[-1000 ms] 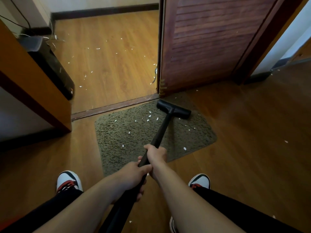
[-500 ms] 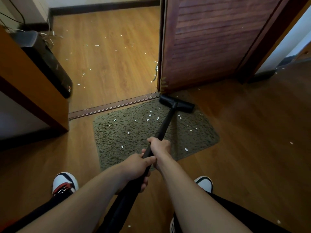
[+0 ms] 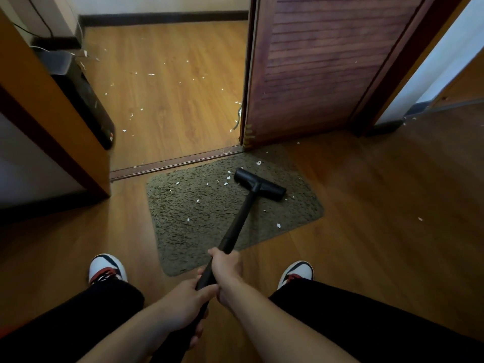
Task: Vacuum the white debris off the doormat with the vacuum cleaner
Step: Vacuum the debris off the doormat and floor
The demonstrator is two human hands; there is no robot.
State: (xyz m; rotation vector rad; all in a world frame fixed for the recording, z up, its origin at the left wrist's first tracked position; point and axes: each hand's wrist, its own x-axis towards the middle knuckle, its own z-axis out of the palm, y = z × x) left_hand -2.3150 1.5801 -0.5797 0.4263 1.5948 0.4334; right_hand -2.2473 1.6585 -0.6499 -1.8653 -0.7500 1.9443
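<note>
Two hands hold the vacuum cleaner's black wand (image 3: 239, 218), one behind the other. The right hand (image 3: 226, 268) is wrapped round the tube over the doormat's near edge, and the left hand (image 3: 183, 302) is curled round it just behind, off the doormat (image 3: 183, 231) toward the body. The nozzle (image 3: 259, 187) sits on the doormat's far right portion, set at an angle to the doormat's edges. White debris (image 3: 278, 225) lies scattered over the pile: most flecks are left of the nozzle, one larger piece is at the doormat's far edge, and a few lie toward its right side. More flecks lie on the wood floor (image 3: 170, 106) beyond the doormat's far edge. The machine's body is not in view. Assessment: the wand appears rigid and smooth, a long lever with a light head, so a two-handed hold well up the tube looks sound, though the tube may twist in the palms. The doormat looks soft, shaggy and light, and is likely to bunch or slide on the floor under suction. The flecks look paper-light, and some may be caught in the pile.
</note>
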